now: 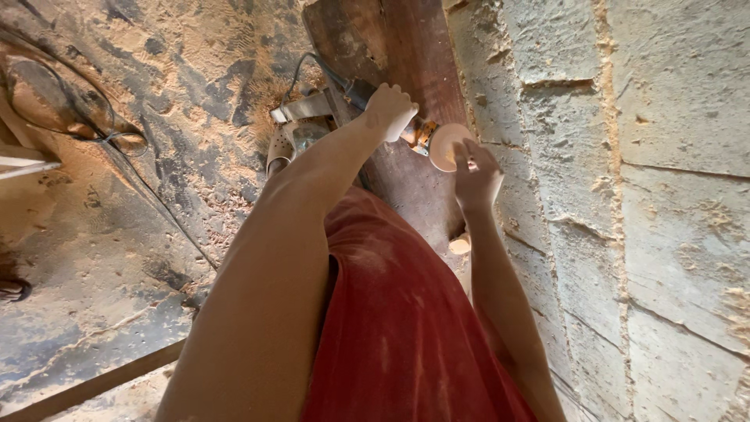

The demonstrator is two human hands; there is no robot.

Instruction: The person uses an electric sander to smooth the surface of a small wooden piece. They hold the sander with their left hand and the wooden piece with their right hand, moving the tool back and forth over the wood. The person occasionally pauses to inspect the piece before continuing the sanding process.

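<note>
While the left hand [388, 109] is wrapped tight round the body of a sander [418, 133] near the top centre of the frame, the right hand [476, 176] has its fingers loosely spread, fingertips touching the pale round disc [445, 146] at the tool's end. The sander sits above a dark plank [406, 47] that leans against a rough block wall [641, 156] filling the right half of the frame. Its cord [308, 66] trails off toward the upper left, over a floor [117, 234] thick with sawdust.

As I judge it, the chief danger is the disc spinning up while fingers rest on it; a bump of the switch under the closed left hand would cause that. The cord could also snag on the plank's edge and jerk the tool.

Both arms reach forward from the lower frame, the left nearly straight, the right bent slightly and running close along the wall, wrist cocked up to the disc.
</note>
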